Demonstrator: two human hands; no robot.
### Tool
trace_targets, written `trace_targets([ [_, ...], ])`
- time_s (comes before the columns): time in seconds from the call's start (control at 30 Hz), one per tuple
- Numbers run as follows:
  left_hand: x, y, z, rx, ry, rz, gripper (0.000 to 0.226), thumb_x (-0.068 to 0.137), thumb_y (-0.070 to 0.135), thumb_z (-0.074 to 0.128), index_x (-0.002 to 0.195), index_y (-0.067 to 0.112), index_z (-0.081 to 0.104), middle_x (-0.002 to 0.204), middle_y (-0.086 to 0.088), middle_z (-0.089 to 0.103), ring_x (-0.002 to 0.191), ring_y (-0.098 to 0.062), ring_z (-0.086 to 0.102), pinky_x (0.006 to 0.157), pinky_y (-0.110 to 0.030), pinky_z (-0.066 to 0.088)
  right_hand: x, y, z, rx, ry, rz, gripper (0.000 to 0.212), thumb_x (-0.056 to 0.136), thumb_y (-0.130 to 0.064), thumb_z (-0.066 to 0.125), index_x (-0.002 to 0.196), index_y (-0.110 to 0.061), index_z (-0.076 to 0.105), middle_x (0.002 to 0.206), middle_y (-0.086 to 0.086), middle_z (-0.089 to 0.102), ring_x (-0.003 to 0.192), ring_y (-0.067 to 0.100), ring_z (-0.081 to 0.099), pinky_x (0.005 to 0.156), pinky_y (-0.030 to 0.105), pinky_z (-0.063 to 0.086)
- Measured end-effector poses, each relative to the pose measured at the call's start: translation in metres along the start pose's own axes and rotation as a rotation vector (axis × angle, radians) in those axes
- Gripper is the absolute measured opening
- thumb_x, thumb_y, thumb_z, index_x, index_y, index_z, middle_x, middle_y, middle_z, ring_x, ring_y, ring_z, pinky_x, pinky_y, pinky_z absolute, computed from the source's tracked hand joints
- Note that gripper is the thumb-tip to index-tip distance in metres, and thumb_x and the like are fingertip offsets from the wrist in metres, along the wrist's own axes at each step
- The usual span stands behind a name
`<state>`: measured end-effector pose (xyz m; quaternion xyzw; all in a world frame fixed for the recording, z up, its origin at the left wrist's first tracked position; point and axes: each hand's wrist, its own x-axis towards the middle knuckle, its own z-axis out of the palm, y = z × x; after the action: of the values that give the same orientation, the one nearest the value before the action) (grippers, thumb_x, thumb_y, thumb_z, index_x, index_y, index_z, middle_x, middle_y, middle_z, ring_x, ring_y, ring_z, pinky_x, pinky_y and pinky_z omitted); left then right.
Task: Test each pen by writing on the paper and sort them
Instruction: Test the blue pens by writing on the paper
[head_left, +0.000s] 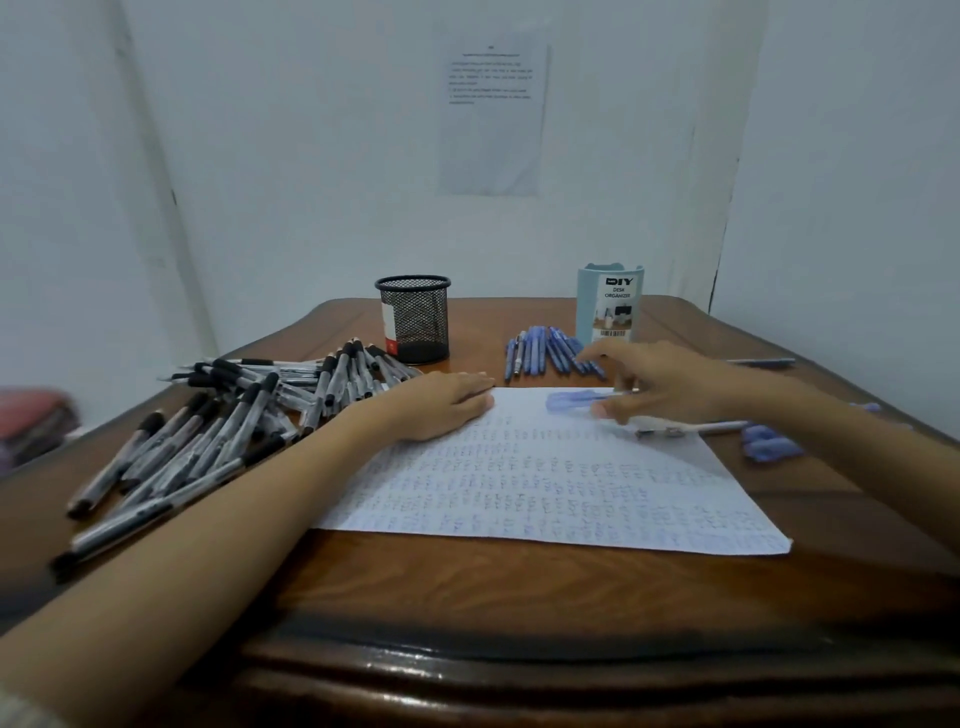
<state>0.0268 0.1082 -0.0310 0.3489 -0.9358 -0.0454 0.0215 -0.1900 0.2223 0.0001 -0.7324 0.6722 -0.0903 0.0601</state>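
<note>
On the table (519, 582), paper (545, 483) bears dense blue scribbles.

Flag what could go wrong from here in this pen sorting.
1. The left forearm lies beside the black pen pile; a nudge could roll pens off the table.
2. The right hand hovers close to the blue pen row and might scatter it.

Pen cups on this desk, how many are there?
2. A black mesh cup stands at the back, behind the black pens; a pale blue organizer stands to its right, behind the blue pens.
</note>
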Motion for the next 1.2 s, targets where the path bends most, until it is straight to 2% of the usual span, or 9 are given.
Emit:
trace_targets([
  [0.07, 0.0, 0.0, 0.0, -0.001, -0.006, -0.001, 0.051, 0.102, 0.036, 0.026, 0.148, 0.015, 0.023, 0.155, -0.002, 0.02, 0.141, -0.018, 0.023, 0.112, -0.024, 0.016, -0.002, 0.007, -0.01, 0.107, -0.098, 0.027, 0.04, 0.091, -0.024, 0.058, 0.124, -0.032, 0.036, 0.086, -0.003, 0.067, 0.065, 0.009, 0.061, 0.061, 0.022, 0.049],
  [0.2, 0.001, -0.001, 0.0, 0.006, -0.004, 0.002, 0.051, 0.102, 0.036, 0.025, 0.148, 0.015, 0.023, 0.155, -0.002, 0.02, 0.141, -0.017, 0.023, 0.112, -0.025, 0.016, -0.009, 0.013, -0.027, 0.425, -0.249, 0.051, 0.015, 0.093, -0.013, 0.054, 0.105, -0.02, 0.057, 0.086, 0.006, 0.069, 0.056, 0.014, 0.063, 0.046, 0.02, 0.05],
  [0.5, 0.002, -0.002, 0.0, 0.012, -0.012, 0.003, 0.052, 0.102, 0.037, 0.024, 0.148, 0.016, 0.022, 0.156, -0.001, 0.02, 0.142, -0.017, 0.022, 0.113, -0.025, 0.014, -0.013, 0.034, -0.039, 0.939, -0.165, 0.173, 0.029, 0.095, -0.004, 0.04, 0.103, -0.014, 0.066, 0.089, 0.01, 0.068, 0.036, 0.007, 0.045, 0.034, 0.014, 0.043],
  [0.57, 0.003, -0.003, 0.001, 0.013, -0.014, 0.004, 0.052, 0.102, 0.037, 0.024, 0.148, 0.015, 0.022, 0.156, -0.001, 0.02, 0.142, -0.017, 0.022, 0.113, -0.025, 0.014, -0.015, 0.036, -0.039, 1.156, -0.118, 0.165, 0.023, 0.085, -0.004, 0.055, 0.102, -0.014, 0.067, 0.094, 0.012, 0.067, 0.037, 0.008, 0.051, 0.032, 0.014, 0.044],
  [0.67, 0.003, -0.003, 0.001, 0.013, -0.014, 0.008, 0.051, 0.102, 0.037, 0.024, 0.148, 0.015, 0.022, 0.156, -0.001, 0.02, 0.142, -0.016, 0.022, 0.113, -0.026, 0.014, -0.008, 0.032, -0.029, 1.461, 0.011, 0.025, 0.068, 0.039, -0.014, 0.093, 0.103, -0.016, 0.072, 0.102, 0.006, 0.072, 0.055, 0.009, 0.065, 0.038, 0.015, 0.049],
  [0.7, 0.003, -0.003, 0.001, 0.015, -0.013, 0.008, 0.051, 0.102, 0.037, 0.024, 0.148, 0.015, 0.022, 0.156, -0.001, 0.02, 0.142, -0.016, 0.022, 0.113, -0.026, 0.014, -0.004, 0.026, -0.023, 1.462, 0.097, 0.009, 0.071, 0.039, -0.017, 0.092, 0.106, -0.016, 0.069, 0.099, 0.002, 0.073, 0.058, 0.007, 0.066, 0.039, 0.014, 0.048],
  [0.8, 0.004, -0.004, 0.002, 0.023, -0.013, 0.01, 0.051, 0.102, 0.036, 0.024, 0.148, 0.015, 0.022, 0.156, -0.001, 0.02, 0.141, -0.016, 0.022, 0.113, -0.025, 0.014, 0.005, -0.003, -0.003, 1.335, 0.291, 0.031, 0.029, 0.07, -0.022, 0.07, 0.098, -0.013, 0.065, 0.075, -0.002, 0.07, 0.048, 0.004, 0.059, 0.038, 0.013, 0.043],
  [1.07, 0.008, -0.011, 0.005, 0.02, 0.004, 0.03, 0.049, 0.102, 0.036, 0.026, 0.146, 0.016, 0.03, 0.153, -0.004, 0.028, 0.137, -0.021, 0.031, 0.113, -0.033, 0.024, 0.015, -0.051, 0.029, 0.999, 0.02, -0.179, 0.017, 0.069, -0.019, 0.072, 0.08, -0.007, 0.067, 0.067, 0.004, 0.069, 0.059, 0.014, 0.065, 0.049, 0.021, 0.053],
  [1.2, 0.009, -0.009, 0.004, 0.017, 0.002, 0.03, 0.049, 0.102, 0.036, 0.027, 0.145, 0.014, 0.032, 0.15, -0.007, 0.033, 0.133, -0.022, 0.036, 0.11, -0.031, 0.027, 0.017, -0.055, 0.041, 1.037, 0.092, -0.126, 0.028, 0.067, -0.022, 0.076, 0.059, -0.007, 0.053, 0.047, 0.003, 0.056, 0.039, 0.011, 0.051, 0.039, 0.019, 0.043],
])
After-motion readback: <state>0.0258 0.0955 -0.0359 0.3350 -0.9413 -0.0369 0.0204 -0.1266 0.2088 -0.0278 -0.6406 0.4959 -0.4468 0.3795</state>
